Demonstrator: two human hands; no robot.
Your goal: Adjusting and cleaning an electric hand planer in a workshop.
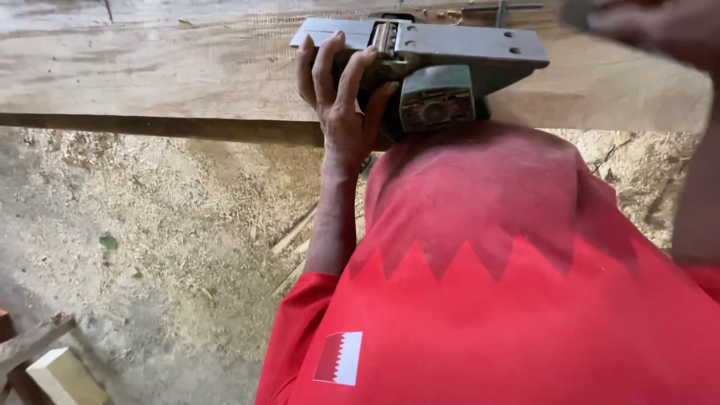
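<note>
Our left hand point(341, 97) wraps the upturned electric planer point(431, 75): looks heavy, rigid metal, so grip the body. Right hand point(660, 26) is blurred, can't tell its fingers.

Red short-sleeved shirt point(525, 300), white zigzag band, small flag patch point(338, 358).

Single head-worn view, looking steeply down past the red shirt point(510, 300), close on the plank point(150, 75), sawdust floor point(150, 225) below

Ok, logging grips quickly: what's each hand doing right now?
Left hand: closed around the electric planer.
Right hand: blurred at the frame's corner; cannot tell.
</note>
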